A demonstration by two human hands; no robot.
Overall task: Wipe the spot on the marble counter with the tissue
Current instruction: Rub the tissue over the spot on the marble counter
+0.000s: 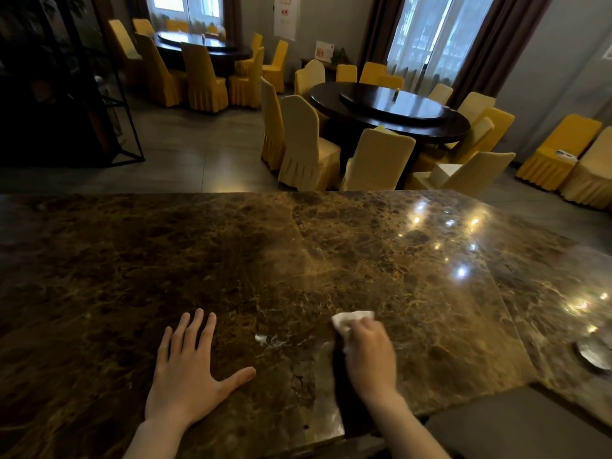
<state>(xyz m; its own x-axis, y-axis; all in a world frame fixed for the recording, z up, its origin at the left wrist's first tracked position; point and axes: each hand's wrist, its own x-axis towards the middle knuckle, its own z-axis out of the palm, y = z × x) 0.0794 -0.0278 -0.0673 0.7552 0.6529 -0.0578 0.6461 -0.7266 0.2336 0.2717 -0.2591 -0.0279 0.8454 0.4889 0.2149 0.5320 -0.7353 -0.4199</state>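
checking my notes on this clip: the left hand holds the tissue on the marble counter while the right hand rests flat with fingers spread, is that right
Not quite: the hands are swapped. The head view shows the right hand closed on the white tissue on the marble counter, while the left hand rests flat with fingers spread. The whitish spot lies between them.

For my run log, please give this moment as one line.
left hand: flat on marble counter | right hand: holds tissue | spot: between hands, not covered
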